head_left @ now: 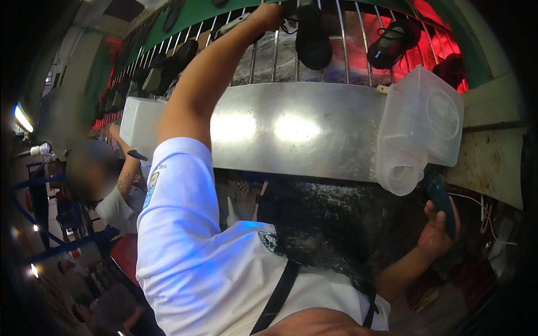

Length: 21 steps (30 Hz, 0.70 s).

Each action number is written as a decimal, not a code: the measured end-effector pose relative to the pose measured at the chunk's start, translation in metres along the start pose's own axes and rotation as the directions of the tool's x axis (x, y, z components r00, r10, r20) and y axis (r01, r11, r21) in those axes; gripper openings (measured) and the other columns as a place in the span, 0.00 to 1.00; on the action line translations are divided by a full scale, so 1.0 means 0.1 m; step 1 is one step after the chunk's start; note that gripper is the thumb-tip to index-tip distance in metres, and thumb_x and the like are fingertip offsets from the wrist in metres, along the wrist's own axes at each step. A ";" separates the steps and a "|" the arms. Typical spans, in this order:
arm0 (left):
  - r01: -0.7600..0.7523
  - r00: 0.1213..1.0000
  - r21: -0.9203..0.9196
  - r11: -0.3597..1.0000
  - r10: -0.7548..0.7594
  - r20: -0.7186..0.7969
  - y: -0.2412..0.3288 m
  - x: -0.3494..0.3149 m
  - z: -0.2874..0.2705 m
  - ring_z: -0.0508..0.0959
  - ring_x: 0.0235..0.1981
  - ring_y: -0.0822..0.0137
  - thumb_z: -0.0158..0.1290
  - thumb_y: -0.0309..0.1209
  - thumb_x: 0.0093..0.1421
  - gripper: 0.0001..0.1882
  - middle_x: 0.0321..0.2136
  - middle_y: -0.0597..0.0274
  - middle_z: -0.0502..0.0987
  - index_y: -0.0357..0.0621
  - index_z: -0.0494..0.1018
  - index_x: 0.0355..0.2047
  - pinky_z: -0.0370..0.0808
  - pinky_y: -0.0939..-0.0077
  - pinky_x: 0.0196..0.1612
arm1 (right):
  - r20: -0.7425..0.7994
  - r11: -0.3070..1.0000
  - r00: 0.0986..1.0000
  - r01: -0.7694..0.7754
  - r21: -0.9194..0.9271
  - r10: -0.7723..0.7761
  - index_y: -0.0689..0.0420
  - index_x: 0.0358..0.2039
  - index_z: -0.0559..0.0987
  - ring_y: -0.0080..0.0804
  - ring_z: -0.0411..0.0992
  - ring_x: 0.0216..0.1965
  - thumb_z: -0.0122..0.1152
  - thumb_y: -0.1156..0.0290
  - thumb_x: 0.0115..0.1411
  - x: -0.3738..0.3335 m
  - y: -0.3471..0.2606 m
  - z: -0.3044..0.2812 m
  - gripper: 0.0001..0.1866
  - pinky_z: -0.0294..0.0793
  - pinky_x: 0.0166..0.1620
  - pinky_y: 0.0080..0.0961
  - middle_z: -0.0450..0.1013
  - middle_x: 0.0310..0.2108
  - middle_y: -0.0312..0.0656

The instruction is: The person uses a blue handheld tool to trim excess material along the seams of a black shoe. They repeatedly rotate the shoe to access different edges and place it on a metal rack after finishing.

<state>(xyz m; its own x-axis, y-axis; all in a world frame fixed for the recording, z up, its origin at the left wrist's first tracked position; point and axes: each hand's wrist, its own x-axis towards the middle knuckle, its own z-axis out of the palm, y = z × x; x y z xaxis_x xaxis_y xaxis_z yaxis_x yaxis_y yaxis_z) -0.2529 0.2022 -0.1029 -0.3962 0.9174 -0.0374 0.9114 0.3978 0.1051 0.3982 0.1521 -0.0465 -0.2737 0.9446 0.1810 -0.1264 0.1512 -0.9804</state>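
My left arm stretches up across the metal ledge to a rack of metal bars. At its end, my left hand (268, 17) looks closed, its fingertips hidden beside a black shoe (314, 42) with a loose lace. A dark shoe with a pale side (230, 27) lies just left of that hand, partly behind the forearm. Low on the right, my right hand (440, 231) is wrapped round a long, dark teal piece (444, 210), whose exact kind I cannot make out. Its upper end reaches close to a translucent plastic container (412, 129).
Another black shoe (392, 43) rests on the bars, which glow red at the right. A shiny metal ledge (336, 131) runs along the rack. At the left, beside a white container (140, 123), a co-worker's arm (128, 168) is near a similar teal piece (137, 154).
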 end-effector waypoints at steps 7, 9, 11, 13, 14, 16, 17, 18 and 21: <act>0.059 0.970 -0.213 0.975 -0.106 -0.218 0.16 -0.23 0.45 0.79 0.40 0.43 0.55 0.30 0.48 0.17 0.33 0.38 0.79 0.35 0.76 0.38 0.76 0.55 0.45 | 0.053 0.999 0.999 -0.003 -0.053 0.005 0.77 0.52 0.69 0.40 0.77 0.37 0.59 0.73 0.60 0.01 -0.13 -0.07 0.24 0.82 0.38 0.28 0.74 0.41 0.59; -0.001 0.946 -0.229 0.973 -0.073 -0.315 0.29 -0.11 0.63 0.78 0.42 0.42 0.55 0.29 0.47 0.21 0.37 0.38 0.78 0.36 0.73 0.43 0.75 0.54 0.47 | 0.030 0.995 0.999 -0.008 -0.103 0.011 0.76 0.52 0.69 0.40 0.77 0.37 0.58 0.73 0.61 -0.07 -0.17 -0.20 0.23 0.81 0.39 0.28 0.74 0.41 0.57; 0.021 0.945 -0.271 0.962 -0.107 -0.308 0.14 -0.20 0.77 0.77 0.44 0.42 0.54 0.28 0.47 0.23 0.39 0.36 0.78 0.36 0.72 0.46 0.75 0.54 0.48 | 0.081 0.989 0.996 -0.035 -0.142 0.047 0.74 0.53 0.69 0.38 0.76 0.37 0.56 0.72 0.62 0.02 -0.17 -0.19 0.22 0.80 0.42 0.28 0.75 0.41 0.54; 0.109 0.948 -0.344 0.933 -0.201 -0.247 0.12 -0.38 0.76 0.77 0.47 0.42 0.54 0.26 0.48 0.24 0.41 0.35 0.76 0.34 0.69 0.48 0.75 0.54 0.49 | 0.087 0.986 0.994 -0.048 -0.157 0.062 0.73 0.53 0.69 0.38 0.76 0.37 0.55 0.72 0.62 0.09 -0.11 -0.32 0.22 0.80 0.42 0.28 0.75 0.41 0.54; 0.201 0.955 -0.394 0.897 -0.269 -0.124 0.39 -0.53 0.56 0.76 0.47 0.42 0.54 0.26 0.48 0.26 0.42 0.35 0.76 0.34 0.67 0.50 0.74 0.54 0.51 | 0.051 0.983 0.997 -0.052 -0.178 0.062 0.73 0.53 0.69 0.37 0.76 0.37 0.55 0.72 0.62 0.06 -0.11 -0.38 0.22 0.80 0.42 0.27 0.75 0.41 0.54; 0.172 0.954 -0.423 0.890 -0.257 -0.152 0.42 -0.70 0.52 0.76 0.48 0.41 0.56 0.27 0.48 0.29 0.44 0.35 0.75 0.34 0.66 0.52 0.74 0.55 0.51 | 0.052 0.982 0.997 -0.050 -0.184 0.060 0.72 0.55 0.68 0.36 0.75 0.38 0.55 0.72 0.63 0.08 -0.16 -0.27 0.23 0.79 0.41 0.26 0.74 0.42 0.52; 0.102 0.939 -0.416 0.904 -0.226 -0.261 0.39 -0.80 0.58 0.74 0.50 0.41 0.59 0.29 0.48 0.32 0.46 0.34 0.74 0.35 0.64 0.55 0.74 0.55 0.52 | 0.064 0.983 0.996 -0.046 -0.180 0.058 0.72 0.55 0.68 0.35 0.74 0.38 0.55 0.72 0.63 0.12 -0.16 -0.27 0.23 0.78 0.41 0.25 0.73 0.43 0.52; 0.031 0.916 -0.464 0.885 -0.211 -0.341 0.39 -0.90 0.62 0.73 0.52 0.42 0.60 0.32 0.48 0.34 0.47 0.33 0.73 0.36 0.64 0.55 0.73 0.54 0.53 | 0.071 0.983 0.996 -0.040 -0.179 0.054 0.71 0.55 0.68 0.34 0.74 0.38 0.55 0.72 0.63 0.16 -0.17 -0.25 0.23 0.77 0.40 0.24 0.73 0.44 0.51; 0.026 0.941 -0.448 0.894 -0.174 -0.291 0.82 -1.50 0.42 0.75 0.49 0.47 0.58 0.32 0.52 0.26 0.46 0.45 0.73 0.40 0.69 0.52 0.74 0.56 0.50 | 0.174 0.997 0.983 -0.044 -0.070 0.056 0.70 0.57 0.67 0.30 0.70 0.37 0.54 0.71 0.64 0.19 -0.23 -0.26 0.23 0.74 0.39 0.22 0.71 0.46 0.49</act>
<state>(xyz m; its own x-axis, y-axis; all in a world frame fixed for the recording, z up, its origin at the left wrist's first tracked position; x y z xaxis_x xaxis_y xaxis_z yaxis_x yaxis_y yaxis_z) -0.1137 0.0976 -0.1302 -0.5634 0.7919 0.2355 0.7541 0.3764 0.5382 0.4205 0.1745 -0.0221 -0.4419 0.8866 0.1370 -0.0473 0.1294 -0.9905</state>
